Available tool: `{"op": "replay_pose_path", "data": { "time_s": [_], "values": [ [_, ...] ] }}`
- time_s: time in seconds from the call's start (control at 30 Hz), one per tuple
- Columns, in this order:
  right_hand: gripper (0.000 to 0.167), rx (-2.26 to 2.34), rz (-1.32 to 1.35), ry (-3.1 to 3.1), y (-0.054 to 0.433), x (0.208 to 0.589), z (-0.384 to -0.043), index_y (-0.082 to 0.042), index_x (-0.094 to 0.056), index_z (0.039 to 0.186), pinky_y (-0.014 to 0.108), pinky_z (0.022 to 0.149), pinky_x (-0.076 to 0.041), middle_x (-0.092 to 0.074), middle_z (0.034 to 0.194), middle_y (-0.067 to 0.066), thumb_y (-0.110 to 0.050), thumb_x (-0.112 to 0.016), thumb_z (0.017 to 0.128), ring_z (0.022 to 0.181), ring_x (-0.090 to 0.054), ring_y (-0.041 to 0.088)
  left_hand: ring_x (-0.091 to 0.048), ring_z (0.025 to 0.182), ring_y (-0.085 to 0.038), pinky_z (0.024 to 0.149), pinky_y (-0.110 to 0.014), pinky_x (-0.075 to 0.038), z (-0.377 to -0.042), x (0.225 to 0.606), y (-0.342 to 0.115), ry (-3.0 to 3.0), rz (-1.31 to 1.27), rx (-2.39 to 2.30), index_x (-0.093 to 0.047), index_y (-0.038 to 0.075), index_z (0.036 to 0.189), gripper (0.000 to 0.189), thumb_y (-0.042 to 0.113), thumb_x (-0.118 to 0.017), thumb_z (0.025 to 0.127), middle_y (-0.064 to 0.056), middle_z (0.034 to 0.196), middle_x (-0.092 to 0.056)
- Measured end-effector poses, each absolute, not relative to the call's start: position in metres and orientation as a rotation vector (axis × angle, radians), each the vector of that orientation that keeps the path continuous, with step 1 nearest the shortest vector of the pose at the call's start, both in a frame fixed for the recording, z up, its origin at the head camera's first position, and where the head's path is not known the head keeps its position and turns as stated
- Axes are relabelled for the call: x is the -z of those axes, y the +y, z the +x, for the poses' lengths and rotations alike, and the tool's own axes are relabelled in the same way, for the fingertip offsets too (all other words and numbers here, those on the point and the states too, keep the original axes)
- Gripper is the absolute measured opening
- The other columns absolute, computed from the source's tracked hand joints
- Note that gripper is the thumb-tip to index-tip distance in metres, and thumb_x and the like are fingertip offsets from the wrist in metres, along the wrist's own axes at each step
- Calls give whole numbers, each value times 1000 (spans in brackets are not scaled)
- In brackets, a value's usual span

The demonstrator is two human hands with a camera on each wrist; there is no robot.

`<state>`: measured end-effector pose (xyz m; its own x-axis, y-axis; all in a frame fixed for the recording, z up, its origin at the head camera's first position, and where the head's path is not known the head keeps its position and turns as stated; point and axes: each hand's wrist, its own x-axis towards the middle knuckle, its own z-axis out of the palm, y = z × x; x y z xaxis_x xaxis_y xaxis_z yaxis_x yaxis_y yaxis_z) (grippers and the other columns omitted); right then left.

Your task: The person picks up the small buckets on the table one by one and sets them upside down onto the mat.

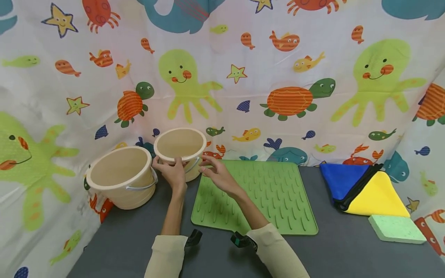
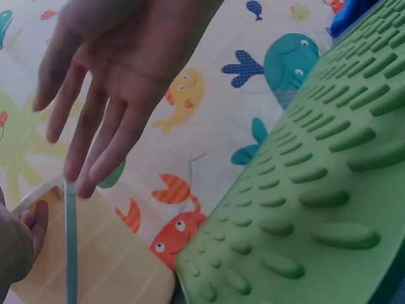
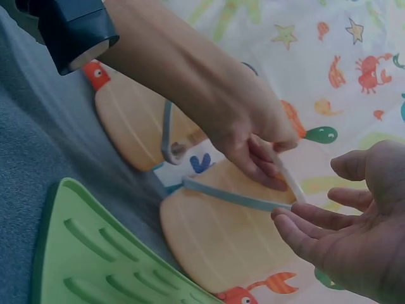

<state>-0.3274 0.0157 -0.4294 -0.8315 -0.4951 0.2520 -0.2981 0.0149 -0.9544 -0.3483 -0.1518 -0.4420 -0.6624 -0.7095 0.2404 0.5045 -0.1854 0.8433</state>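
A cream bucket [image 1: 191, 175] with a grey handle [image 3: 234, 197] stands at the back, left of the middle. My left hand [image 1: 172, 173] grips the near side of its rim, thumb and fingers pinching the edge in the right wrist view. At the bucket's right side is my right hand [image 1: 219, 175], fingers spread and loosely bent. Its fingertips [image 2: 82, 183] are right at the top of the raised handle in the left wrist view. A second, larger-looking cream bucket [image 1: 139, 193] stands to the left, its handle hanging down toward my left hand.
A green textured mat [image 1: 257, 193] lies under my right forearm on the dark grey table [image 1: 114, 239]. To the right are a folded blue and yellow cloth [image 1: 379, 193] and a pale green sponge [image 1: 396, 229]. A curtain [image 1: 215, 58] printed with sea animals hangs behind.
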Motion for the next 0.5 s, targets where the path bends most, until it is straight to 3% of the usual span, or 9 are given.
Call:
{"op": "replay_pose_path", "data": {
  "time_s": [0.27,0.4,0.5],
  "values": [
    [62,2147,-678,1902,7,426,-324,-7,-22,163,44,110,-55,-52,142,34,-14,-53,109,133,-59,50,-67,70,-18,57,-25,-59,-335,425,-131,-1237,298,1926,-29,11,148,69,-2,-61,88,-15,101,-68],
    [57,2253,-611,1869,7,419,-321,-5,-27,159,51,107,-56,-52,138,34,-18,-53,110,127,-61,54,-61,69,-16,57,-25,-53,-325,416,-117,-1280,295,1853,-32,10,149,67,1,-61,88,-14,95,-66],
    [53,2290,-510,1918,11,413,-320,-4,-35,154,54,103,-58,-57,131,33,-26,-54,110,120,-65,50,-59,70,-15,58,-24,-50,-318,414,-104,-1307,266,1799,-37,5,138,55,-1,-60,89,-11,95,-65]
  ]
}}
